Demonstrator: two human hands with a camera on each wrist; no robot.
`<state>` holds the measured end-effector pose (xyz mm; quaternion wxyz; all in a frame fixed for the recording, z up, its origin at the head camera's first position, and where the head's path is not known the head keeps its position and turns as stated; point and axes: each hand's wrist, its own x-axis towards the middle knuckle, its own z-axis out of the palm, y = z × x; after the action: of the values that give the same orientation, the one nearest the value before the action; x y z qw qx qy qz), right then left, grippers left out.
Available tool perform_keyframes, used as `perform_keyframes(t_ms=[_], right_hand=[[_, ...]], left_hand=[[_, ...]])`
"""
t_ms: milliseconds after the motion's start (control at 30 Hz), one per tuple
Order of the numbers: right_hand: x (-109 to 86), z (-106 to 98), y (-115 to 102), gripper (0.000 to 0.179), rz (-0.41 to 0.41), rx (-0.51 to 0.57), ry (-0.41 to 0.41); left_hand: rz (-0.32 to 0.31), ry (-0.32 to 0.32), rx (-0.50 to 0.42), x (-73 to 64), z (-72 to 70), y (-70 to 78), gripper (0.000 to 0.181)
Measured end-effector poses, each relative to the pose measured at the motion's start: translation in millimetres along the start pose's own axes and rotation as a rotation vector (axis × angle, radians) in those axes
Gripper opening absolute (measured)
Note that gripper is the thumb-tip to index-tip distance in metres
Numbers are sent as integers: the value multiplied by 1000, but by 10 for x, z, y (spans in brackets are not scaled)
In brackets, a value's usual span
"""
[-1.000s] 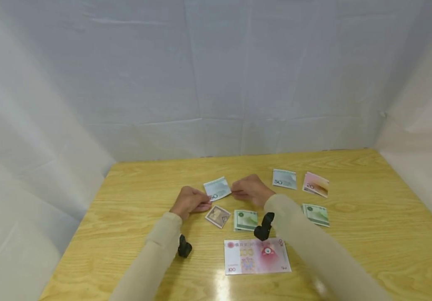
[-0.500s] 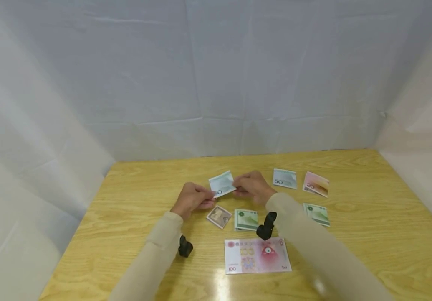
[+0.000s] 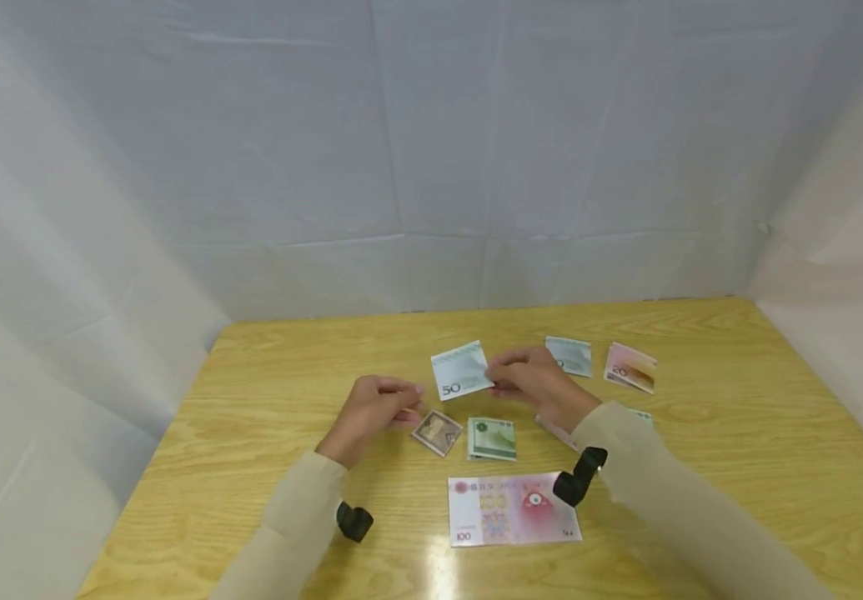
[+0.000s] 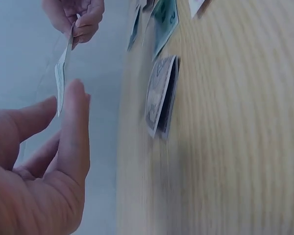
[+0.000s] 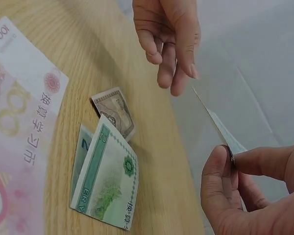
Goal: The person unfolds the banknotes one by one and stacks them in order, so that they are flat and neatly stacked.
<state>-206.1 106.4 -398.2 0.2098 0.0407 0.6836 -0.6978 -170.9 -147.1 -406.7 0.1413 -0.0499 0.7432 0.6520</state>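
A bluish 50 banknote [image 3: 461, 372] hangs over the far middle of the table. My right hand [image 3: 539, 383] pinches its right edge between thumb and fingers. On the other side, my left hand [image 3: 374, 412] is apart from the note, its fingers loosely bent with nothing between them; the left wrist view shows a gap between thumb [image 4: 36, 117] and forefinger. Just beside the left fingertips lies a small folded brown banknote [image 3: 437, 432]. To its right, a folded green banknote [image 3: 491, 439] stands slightly sprung open, with a 2 visible in the right wrist view.
A pink 100 banknote [image 3: 502, 510] lies flat nearer the front. Behind the right hand are another 50 note [image 3: 577, 354] and a folded 20 note [image 3: 629, 367]. The right sleeve partly covers a pinkish note [image 3: 554, 432] and a green note [image 3: 641, 416]. White sheeting [image 3: 439, 167] surrounds the wooden table.
The 50 note has been lifted and carried to the right by my right hand. My left hand has let go of its lower left corner and drawn back slightly.
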Motion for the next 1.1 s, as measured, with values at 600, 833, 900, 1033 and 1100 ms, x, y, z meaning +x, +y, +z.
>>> perform_keyframes(t_ms=[600,833,900,1033,1100], right_hand=[[-642,-129,360,19,21,119,-139],[-771,-121,540,22,31,116,-111],[-794,-119,581,23,28,100,-96],[-835,-126,643,26,26,69,-85],[-855,-131,673,27,25,51,-91]], left_hand=[[-8,-232,-170,-512,288,-144,36],[-2,-237,-227,-600,423,-192,39],[6,-239,-223,-621,458,-196,40],[12,-256,-217,-658,522,-201,39],[12,-268,-216,-674,549,-200,38]])
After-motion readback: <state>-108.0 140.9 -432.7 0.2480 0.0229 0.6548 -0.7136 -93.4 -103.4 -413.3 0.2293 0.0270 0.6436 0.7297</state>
